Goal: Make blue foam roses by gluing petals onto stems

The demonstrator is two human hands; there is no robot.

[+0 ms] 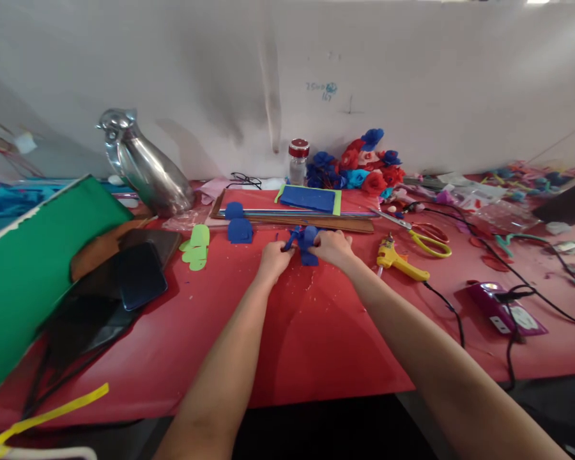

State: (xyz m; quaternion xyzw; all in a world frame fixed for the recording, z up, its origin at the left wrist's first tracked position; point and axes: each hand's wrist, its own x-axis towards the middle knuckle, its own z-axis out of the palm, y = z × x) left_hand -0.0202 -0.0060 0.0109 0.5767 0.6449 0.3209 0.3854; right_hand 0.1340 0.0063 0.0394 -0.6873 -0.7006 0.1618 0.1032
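Observation:
My left hand (pixel 275 258) is closed, its fingers pinching a narrow, twisted blue piece (pixel 292 237) that looks like craft foam or felt. On the right, my right hand (pixel 333 246) has its fingertips closed at the edge of flat blue petal-shaped pieces (pixel 309 245) on the red table. The two hands are close together, the blue material between them. Further left lie a pile of blue cut pieces (pixel 239 230) and several light green rounded cutouts (pixel 195 248). Fine details between the fingers are too small to make out.
A yellow glue gun (pixel 397 260) and yellow-and-red-handled scissors (pixel 424 239) lie to the right, with cables and a purple power strip (pixel 505 309). Stacked sheets (pixel 268 203), a bottle (pixel 298 163) and fabric-like flowers (pixel 371 163) stand behind. At left are a steel jug (pixel 148 169) and phone (pixel 140 275).

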